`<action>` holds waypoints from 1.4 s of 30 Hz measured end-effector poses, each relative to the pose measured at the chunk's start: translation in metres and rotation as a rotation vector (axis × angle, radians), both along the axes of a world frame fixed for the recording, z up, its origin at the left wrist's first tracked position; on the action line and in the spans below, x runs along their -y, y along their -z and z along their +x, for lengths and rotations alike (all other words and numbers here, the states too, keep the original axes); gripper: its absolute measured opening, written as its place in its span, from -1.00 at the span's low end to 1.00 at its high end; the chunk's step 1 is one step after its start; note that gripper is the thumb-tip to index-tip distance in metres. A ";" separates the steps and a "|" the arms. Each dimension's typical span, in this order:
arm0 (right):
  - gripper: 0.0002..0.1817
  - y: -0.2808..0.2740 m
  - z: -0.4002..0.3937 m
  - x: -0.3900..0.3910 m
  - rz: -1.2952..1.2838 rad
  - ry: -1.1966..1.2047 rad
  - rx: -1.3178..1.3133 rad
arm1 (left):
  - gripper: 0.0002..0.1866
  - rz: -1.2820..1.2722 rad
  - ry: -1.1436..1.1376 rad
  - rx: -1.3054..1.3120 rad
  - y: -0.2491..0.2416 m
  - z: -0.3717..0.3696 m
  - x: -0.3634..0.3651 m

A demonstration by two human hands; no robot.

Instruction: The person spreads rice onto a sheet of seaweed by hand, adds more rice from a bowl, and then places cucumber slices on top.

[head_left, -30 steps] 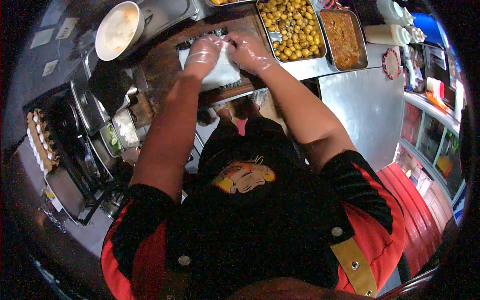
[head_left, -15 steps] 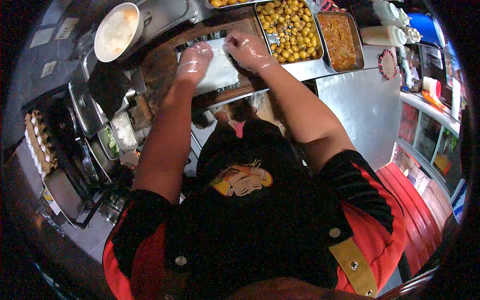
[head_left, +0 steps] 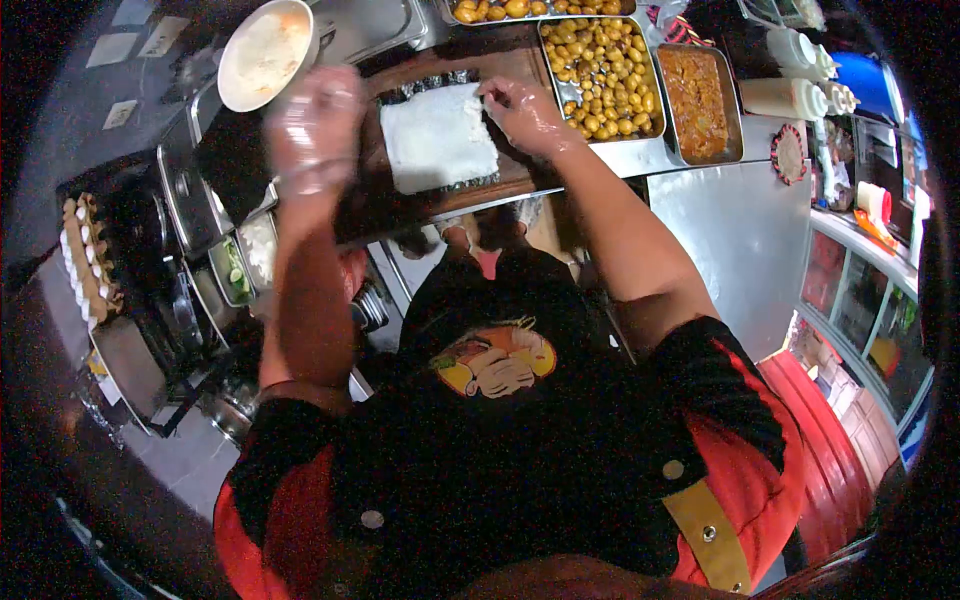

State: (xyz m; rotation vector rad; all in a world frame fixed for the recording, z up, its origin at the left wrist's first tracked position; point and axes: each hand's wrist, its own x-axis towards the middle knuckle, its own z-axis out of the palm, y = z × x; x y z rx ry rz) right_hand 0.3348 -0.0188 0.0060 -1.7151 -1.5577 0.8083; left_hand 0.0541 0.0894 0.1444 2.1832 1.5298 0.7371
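- One white layer point(head_left: 440, 138) lies flat before us, over a dark sheet point(head_left: 425, 86) on the wooden board point(head_left: 515, 68).
- Our right hand point(head_left: 522, 112) is at the layer's far right corner, gloved, fingers curled, partly open; whether it pinches anything, we can't tell!
- Our left hand point(head_left: 318, 128), gloved too, is a blur left of the layer; its opening and hold we can't tell.
- We judge this as tidying the layer's edge; the next move calls for light fingertips, nothing torn.
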 end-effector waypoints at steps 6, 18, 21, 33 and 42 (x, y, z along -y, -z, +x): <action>-0.74 -0.003 -0.010 0.006 0.260 0.011 0.143 | -0.48 0.315 -0.011 -0.496 -0.077 -0.042 -0.075; -0.11 -0.010 -0.034 0.031 -0.026 -0.181 0.536 | -0.32 0.059 0.538 0.052 0.135 0.034 0.053; -0.12 -0.008 -0.027 0.044 -0.039 -0.136 0.574 | -0.12 -0.011 0.575 -0.273 0.151 0.065 0.063; -0.12 -0.009 -0.031 0.040 -0.137 -0.188 0.726 | -0.10 -0.020 0.587 -0.458 0.146 0.077 0.070; -0.02 -0.026 -0.038 0.047 -0.224 -0.259 0.786 | -0.02 -0.072 0.680 -0.487 0.139 0.064 0.085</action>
